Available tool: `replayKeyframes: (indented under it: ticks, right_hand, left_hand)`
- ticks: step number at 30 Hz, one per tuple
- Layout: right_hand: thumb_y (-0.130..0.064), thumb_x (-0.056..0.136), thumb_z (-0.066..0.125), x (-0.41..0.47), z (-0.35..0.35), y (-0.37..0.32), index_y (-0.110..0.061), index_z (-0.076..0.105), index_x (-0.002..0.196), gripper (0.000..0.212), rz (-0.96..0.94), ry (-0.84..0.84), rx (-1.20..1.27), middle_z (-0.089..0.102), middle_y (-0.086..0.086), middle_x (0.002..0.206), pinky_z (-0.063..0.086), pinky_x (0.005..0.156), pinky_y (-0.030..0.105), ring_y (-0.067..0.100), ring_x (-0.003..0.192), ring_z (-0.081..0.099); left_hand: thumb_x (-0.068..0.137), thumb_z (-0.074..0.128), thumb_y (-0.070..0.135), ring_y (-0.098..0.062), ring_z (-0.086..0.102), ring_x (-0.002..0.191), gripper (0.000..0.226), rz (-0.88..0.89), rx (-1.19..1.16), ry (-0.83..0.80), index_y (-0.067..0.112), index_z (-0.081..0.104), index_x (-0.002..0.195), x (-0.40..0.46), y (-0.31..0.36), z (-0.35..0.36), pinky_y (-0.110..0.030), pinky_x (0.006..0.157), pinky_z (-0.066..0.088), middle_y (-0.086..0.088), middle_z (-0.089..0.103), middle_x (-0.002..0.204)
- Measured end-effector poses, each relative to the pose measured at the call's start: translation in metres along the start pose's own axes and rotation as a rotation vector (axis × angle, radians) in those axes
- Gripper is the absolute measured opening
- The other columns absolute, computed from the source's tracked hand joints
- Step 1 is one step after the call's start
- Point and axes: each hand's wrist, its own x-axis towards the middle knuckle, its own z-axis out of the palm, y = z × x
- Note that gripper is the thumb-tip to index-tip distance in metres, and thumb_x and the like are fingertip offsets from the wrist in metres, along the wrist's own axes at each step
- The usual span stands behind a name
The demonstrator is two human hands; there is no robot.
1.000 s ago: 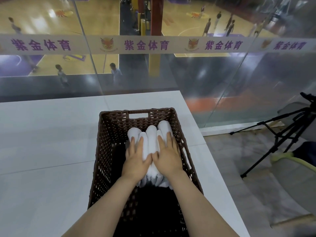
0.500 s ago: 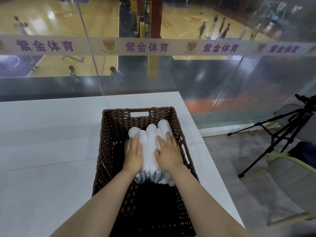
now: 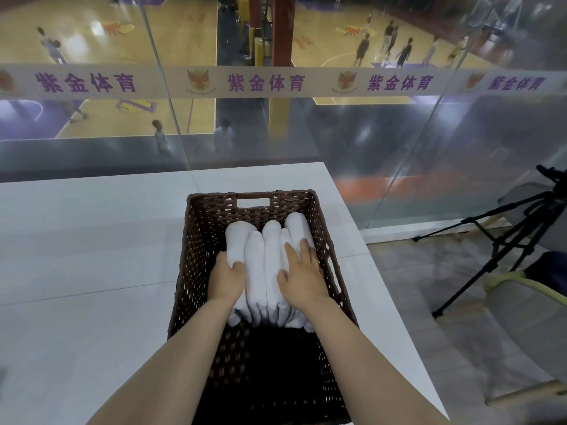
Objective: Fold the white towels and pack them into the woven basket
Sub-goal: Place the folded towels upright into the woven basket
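Note:
A dark brown woven basket [image 3: 196,246] stands on the white table [image 3: 86,246]. Several folded white towels [image 3: 271,256] lie side by side in its far half. My left hand [image 3: 225,279] is at the left side of the row, its thumb curled over the leftmost towel [image 3: 236,240] and its fingers tucked down between that towel and the basket wall. My right hand [image 3: 302,276] lies flat with straight fingers on the rightmost towels. The near half of the basket is dark and holds nothing I can see.
A glass wall [image 3: 383,148] runs just behind the table's far edge, with a sports court below. The table's right edge [image 3: 362,240] is close to the basket. A black tripod [image 3: 491,250] and a chair [image 3: 527,311] stand on the floor to the right.
My left hand has slid from the top of the towels to their left side and now grips the leftmost one. My right hand stays flat on the right towels.

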Motion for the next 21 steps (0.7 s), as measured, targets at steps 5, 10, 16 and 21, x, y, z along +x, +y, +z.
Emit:
replayKeyframes:
  ticks: [5,10,16,21]
  right_hand:
    - [-0.030,0.098,0.039,0.000,0.001,0.001,-0.023,0.011,0.156,0.065,-0.005,0.014,0.010,-0.011,0.008,0.163,0.010,0.121,0.040,0.029,0.149,-0.007]
    - [-0.032,0.098,0.040,0.001,0.000,0.000,-0.024,0.010,0.156,0.066,-0.008,0.008,-0.003,-0.011,0.009,0.163,0.014,0.119,0.041,0.030,0.149,-0.007]
    - [-0.031,0.097,0.041,0.000,0.001,-0.001,-0.023,0.011,0.156,0.066,-0.006,0.012,-0.009,-0.010,0.010,0.163,0.013,0.119,0.041,0.031,0.149,-0.006]
    - [-0.031,0.098,0.041,0.000,0.001,-0.001,-0.022,0.011,0.156,0.066,-0.006,0.013,-0.019,-0.011,0.010,0.162,0.012,0.120,0.041,0.031,0.149,-0.006]
  left_hand:
    - [0.097,0.039,0.013,-0.026,0.055,0.095,0.049,0.064,0.007,0.053,0.015,0.027,0.145,-0.005,0.004,-0.005,-0.033,0.079,0.043,-0.012,0.056,0.125]
    - [0.094,0.037,0.010,-0.032,0.052,0.115,0.054,0.198,0.351,-0.028,0.028,0.033,0.144,-0.006,-0.003,-0.005,-0.040,0.095,0.044,-0.006,0.030,0.149]
    - [0.101,0.036,0.023,-0.032,0.046,0.126,0.038,0.147,0.377,-0.096,0.019,0.048,0.137,-0.005,-0.009,0.000,-0.036,0.102,0.038,-0.010,0.028,0.152]
    - [0.091,0.054,0.032,-0.038,0.048,0.122,0.057,0.020,0.360,-0.175,0.030,0.030,0.143,-0.006,-0.012,-0.002,-0.040,0.098,0.043,-0.010,0.013,0.157]
